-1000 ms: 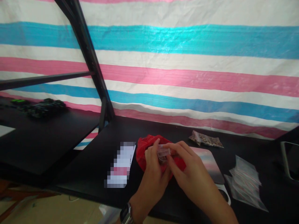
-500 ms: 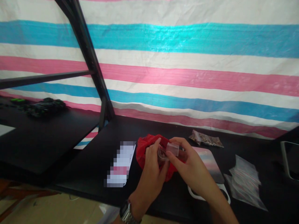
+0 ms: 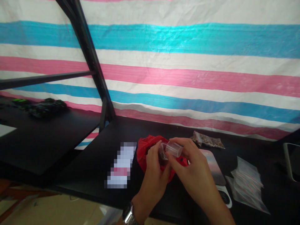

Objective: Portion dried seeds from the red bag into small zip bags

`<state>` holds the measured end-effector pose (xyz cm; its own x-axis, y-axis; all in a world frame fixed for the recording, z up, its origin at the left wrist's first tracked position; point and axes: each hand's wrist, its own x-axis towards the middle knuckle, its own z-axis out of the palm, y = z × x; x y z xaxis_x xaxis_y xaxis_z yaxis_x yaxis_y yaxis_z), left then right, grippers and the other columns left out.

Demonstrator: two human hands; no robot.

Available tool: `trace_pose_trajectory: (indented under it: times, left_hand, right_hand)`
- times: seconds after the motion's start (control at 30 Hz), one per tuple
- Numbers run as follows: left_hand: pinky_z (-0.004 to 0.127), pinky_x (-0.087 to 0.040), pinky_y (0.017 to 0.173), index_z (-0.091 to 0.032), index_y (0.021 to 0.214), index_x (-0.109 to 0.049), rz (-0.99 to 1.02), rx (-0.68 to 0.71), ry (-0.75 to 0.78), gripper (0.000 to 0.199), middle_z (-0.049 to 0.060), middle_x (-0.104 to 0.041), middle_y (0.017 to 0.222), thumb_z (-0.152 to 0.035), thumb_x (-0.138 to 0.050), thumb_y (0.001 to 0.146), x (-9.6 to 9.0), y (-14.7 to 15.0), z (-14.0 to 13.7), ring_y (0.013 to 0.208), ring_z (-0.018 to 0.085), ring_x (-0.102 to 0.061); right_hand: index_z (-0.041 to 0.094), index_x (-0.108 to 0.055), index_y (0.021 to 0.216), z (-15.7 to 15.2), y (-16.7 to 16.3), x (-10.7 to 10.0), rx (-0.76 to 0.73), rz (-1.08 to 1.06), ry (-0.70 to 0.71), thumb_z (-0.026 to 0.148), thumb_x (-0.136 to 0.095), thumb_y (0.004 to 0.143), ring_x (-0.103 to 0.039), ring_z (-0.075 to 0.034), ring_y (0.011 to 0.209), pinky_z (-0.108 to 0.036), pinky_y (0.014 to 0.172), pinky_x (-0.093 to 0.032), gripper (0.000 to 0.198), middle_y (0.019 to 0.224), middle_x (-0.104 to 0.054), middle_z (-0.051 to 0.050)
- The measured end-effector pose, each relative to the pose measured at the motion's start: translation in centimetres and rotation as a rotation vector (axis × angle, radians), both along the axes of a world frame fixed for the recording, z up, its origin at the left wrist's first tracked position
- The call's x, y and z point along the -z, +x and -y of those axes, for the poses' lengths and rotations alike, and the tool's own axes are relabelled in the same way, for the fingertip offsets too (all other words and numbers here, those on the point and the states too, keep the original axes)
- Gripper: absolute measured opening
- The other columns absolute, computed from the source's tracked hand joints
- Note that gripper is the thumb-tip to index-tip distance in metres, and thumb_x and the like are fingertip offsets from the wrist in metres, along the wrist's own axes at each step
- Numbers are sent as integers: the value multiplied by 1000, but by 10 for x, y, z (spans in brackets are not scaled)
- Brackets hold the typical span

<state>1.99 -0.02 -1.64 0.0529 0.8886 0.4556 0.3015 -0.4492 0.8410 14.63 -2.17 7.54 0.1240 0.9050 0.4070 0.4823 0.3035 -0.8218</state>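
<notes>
My left hand (image 3: pixel 154 175) is closed around a small clear plastic bag (image 3: pixel 162 151) with dark brown contents, its fingers curled at the bag's sides. Between the thumb and fingers of my right hand (image 3: pixel 193 167) lies a small clear plastic cup (image 3: pixel 173 149), tipped on its side. One end of the cup is at the bag's opening; whether anything is inside the cup I cannot make out. Both hands are above a crumpled red plastic bag (image 3: pixel 143 151), whose open top shows dark contents partly hidden by my fingers.
A small scale (image 3: pixel 214 170) sits behind my right forearm. Farther right lie several flat zip bags (image 3: pixel 248 186) and a phone-like device (image 3: pixel 292 162). At the back is a filled zip bag (image 3: pixel 208 140). A pixelated pale item (image 3: pixel 120 165) lies left on the black table (image 3: pixel 93 172).
My right hand has turned the cup so that more of its length shows, lying sideways at the small bag. My left hand keeps its hold on the bag with little movement.
</notes>
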Motion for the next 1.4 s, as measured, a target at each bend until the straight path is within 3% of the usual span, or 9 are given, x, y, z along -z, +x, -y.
trace_pose_trajectory:
  times: [0.13,0.23,0.33,0.47,0.7,0.9,1.03,1.13,1.4]
  left_hand:
    - [57,-44,114,-29,147,-44,5,20,54,51,12,-59,141,-30,-64,100,-1,-3,4,132,31,-57]
    - [48,-52,103,-27,141,-50,84,-25,27,42,11,-63,131,-33,-63,102,-7,-11,6,119,28,-63]
    - [38,-54,91,-26,126,-58,148,-132,86,25,7,-66,115,-38,-62,104,-17,-21,5,104,24,-66]
    - [36,-52,91,-25,120,-61,272,-350,68,27,6,-68,113,-47,-52,109,-26,-28,9,104,22,-66]
    - [47,-50,100,-26,125,-61,277,-331,-270,43,9,-67,122,-63,-49,105,-14,-24,34,114,30,-63]
    - [53,-46,107,-25,121,-61,232,-404,-354,47,13,-60,125,-66,-45,103,-9,-30,17,124,34,-54]
    - [49,-46,108,-24,117,-62,304,-336,-388,42,11,-66,117,-62,-48,104,-6,-32,-4,118,31,-60]
    - [47,-48,107,-23,119,-62,347,-307,-349,40,10,-69,116,-58,-48,104,-7,-33,-13,115,29,-64]
    - [44,-53,103,-24,113,-65,413,-383,-308,44,8,-73,113,-64,-51,102,-9,-25,-22,111,27,-67]
  right_hand:
    - [31,-77,117,8,-3,-13,-51,111,33,18,-74,89,-74,-20,106,-31,92,-62,31,119,-75,-3]
    - [33,-75,120,9,0,-18,-74,9,-11,27,-77,92,-76,-20,100,-33,89,-62,29,116,-78,-1]
    - [32,-73,126,2,8,-16,18,-65,28,37,-75,94,-76,-23,102,-38,92,-61,32,119,-80,-2]
    - [29,-76,124,-17,14,3,-16,227,1,20,-71,92,-66,-28,118,-47,107,-52,33,124,-79,-5]
    - [22,-74,119,-42,-4,48,-100,616,-261,1,-60,88,-60,-32,120,-48,103,-47,40,117,-78,-11]
    - [19,-72,117,-65,-8,48,-115,641,-304,-6,-47,89,-68,-23,112,-33,100,-50,45,130,-69,-12]
    - [15,-73,127,-74,-15,45,-63,659,-275,1,-48,96,-67,-28,120,-37,105,-49,42,131,-69,-17]
    - [14,-76,123,-80,-23,44,-139,586,-300,9,-55,99,-71,-28,114,-38,103,-51,33,125,-73,-17]
    - [14,-76,131,-79,-20,55,-196,388,-328,9,-64,95,-73,-27,119,-39,109,-53,38,133,-74,-15]
